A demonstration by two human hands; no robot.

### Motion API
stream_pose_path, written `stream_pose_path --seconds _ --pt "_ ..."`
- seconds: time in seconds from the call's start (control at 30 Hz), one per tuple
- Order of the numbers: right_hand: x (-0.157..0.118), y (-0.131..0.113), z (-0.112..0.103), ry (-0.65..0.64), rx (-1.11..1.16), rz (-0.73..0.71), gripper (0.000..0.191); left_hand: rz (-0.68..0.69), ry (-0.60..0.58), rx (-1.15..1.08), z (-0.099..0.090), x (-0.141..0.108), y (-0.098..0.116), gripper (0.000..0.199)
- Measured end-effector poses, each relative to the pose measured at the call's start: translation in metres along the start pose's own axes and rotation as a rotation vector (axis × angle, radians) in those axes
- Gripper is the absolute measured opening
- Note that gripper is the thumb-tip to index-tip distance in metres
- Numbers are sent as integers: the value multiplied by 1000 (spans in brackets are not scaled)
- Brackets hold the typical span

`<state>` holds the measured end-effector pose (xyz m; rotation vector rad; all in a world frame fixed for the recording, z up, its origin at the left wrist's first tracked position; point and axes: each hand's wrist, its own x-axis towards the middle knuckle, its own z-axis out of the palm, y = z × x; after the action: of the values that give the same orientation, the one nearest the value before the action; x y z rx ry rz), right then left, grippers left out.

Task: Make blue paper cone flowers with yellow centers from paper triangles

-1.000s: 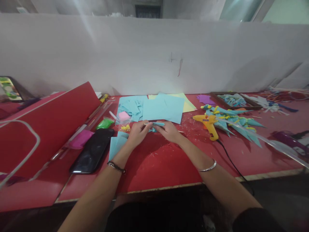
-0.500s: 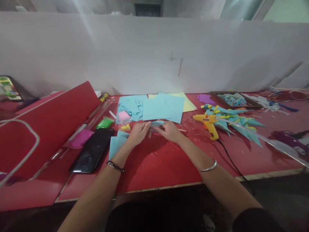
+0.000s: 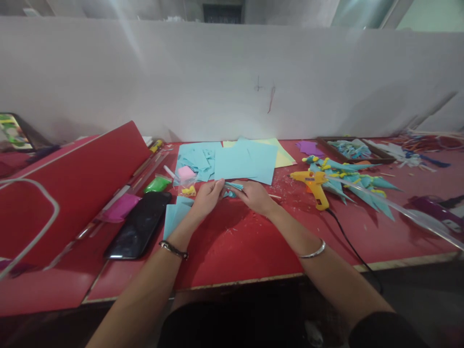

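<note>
Between my hands is a small piece of light blue paper (image 3: 234, 185), held just above the red tabletop and looking folded or layered. My left hand (image 3: 209, 197) pinches its left end with thumb and fingers. On the other side, my right hand (image 3: 254, 195) has its fingers closed on the right end. A bit of blue shows below the piece, between the hands; whether it is part of the same paper I cannot tell. Larger blue sheets (image 3: 239, 162) lie just beyond my hands, and several blue pieces (image 3: 176, 217) rest beside my left forearm.
A yellow glue gun (image 3: 314, 186) with a black cord lies to the right, near blue paper cones (image 3: 377, 198) with yellow trim. At left are a black phone (image 3: 139, 227), a green packet (image 3: 157, 183), a pink packet (image 3: 121, 208) and a raised red board (image 3: 90, 188).
The blue paper between my hands has turned, showing narrower, edge-on layers now, and more blue shows below it. My hands have barely shifted.
</note>
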<state>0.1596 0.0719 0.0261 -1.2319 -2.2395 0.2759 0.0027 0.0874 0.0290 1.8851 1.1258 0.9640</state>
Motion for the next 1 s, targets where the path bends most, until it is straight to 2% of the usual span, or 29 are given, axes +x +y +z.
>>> stream_pose_path --seconds 0.2,0.27,0.4,0.5,0.57,0.77,1.0 --pt "1 -1 0 -32 -60 35 32 -28 -2 -15 1 0 1 42" --pt "2 -2 0 -35 -81 45 33 -13 31 12 0 -1 1 42" --pt "2 -1 1 -59 -91 61 37 126 117 157 -5 -2 1 34" --pt "1 1 2 -75 -80 44 44 227 67 279 -10 -2 0 28" --pt "1 2 3 -75 -66 19 47 246 45 294 -12 -2 -1 28" --pt "2 1 3 -89 -73 -2 46 186 71 195 -9 -2 0 36" --pt "0 -2 4 -84 -289 28 42 61 32 88 -6 -1 -1 35"
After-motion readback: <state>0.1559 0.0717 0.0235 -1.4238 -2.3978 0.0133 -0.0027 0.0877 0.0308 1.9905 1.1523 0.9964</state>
